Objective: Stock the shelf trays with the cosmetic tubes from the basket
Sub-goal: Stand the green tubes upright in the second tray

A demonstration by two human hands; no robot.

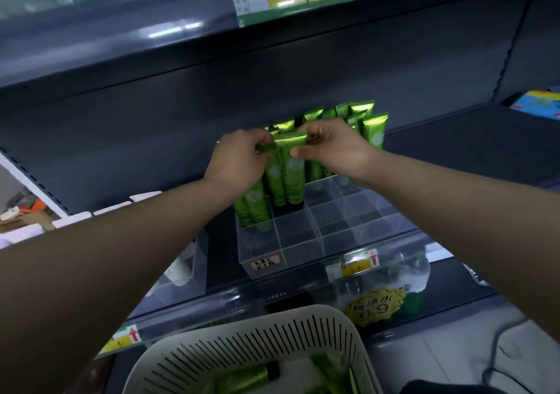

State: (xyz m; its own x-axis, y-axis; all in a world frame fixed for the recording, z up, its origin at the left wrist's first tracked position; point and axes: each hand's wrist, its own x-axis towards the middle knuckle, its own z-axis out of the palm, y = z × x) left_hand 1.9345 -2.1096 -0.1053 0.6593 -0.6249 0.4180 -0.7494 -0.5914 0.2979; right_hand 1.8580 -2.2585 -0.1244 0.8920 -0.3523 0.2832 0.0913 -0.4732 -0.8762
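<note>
Head view: I am seating tubes in the clear tray (303,254), partway through stocking.

- My right hand (333,148) is pinching the flat top of a green tube (293,178), thumb in front, fingers behind. The tube is standing cap-down in a middle cell of the tray, close to upright.
- My left hand (239,157) is pinching the flat top of the neighbour tube (276,184), touching the first on its left.
- Back tubes (371,129) are filling the rear cells of the tray. The cells along its front wall are showing no tubes.
- The basket (248,342) is sitting below the tray, near my body, with loose tubes (242,378) lying inside.

Judgement: this placement is nearly finishing, and the task is perhaps half along. The next move is calling for easing both pinches off without tipping the row, then reaching down to the basket for another tube and filling a cell nearer the tray's front.
</note>
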